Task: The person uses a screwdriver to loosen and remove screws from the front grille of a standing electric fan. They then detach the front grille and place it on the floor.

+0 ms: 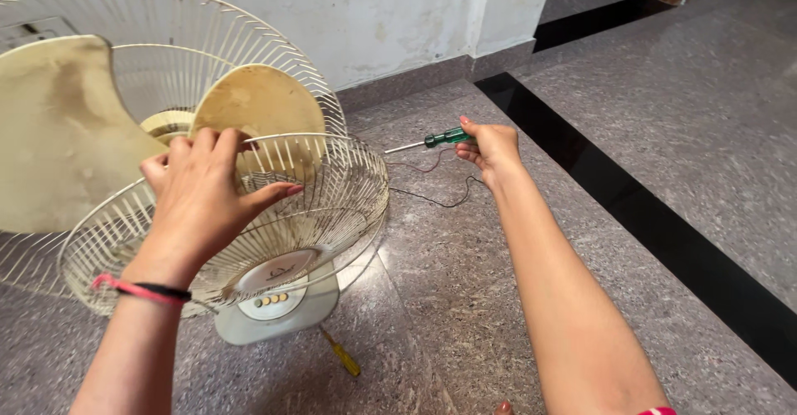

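Observation:
My left hand (202, 195) grips the rim of a loose cream wire fan guard (332, 207), tilted in front of a table fan. The fan's dusty cream blades (58, 133) and rear guard (166, 25) show behind it. Under the guard stands the fan's white base with buttons (278, 303). My right hand (491, 148) is stretched out to the right over the floor, closed on the handle of a green screwdriver (438, 139) whose metal shaft points left.
A yellow-handled screwdriver (342, 355) lies on the speckled stone floor by the base. Thin red and black wires (432, 191) trail on the floor near my right hand. A white wall (390, 17) and a black floor band (664, 232) lie beyond.

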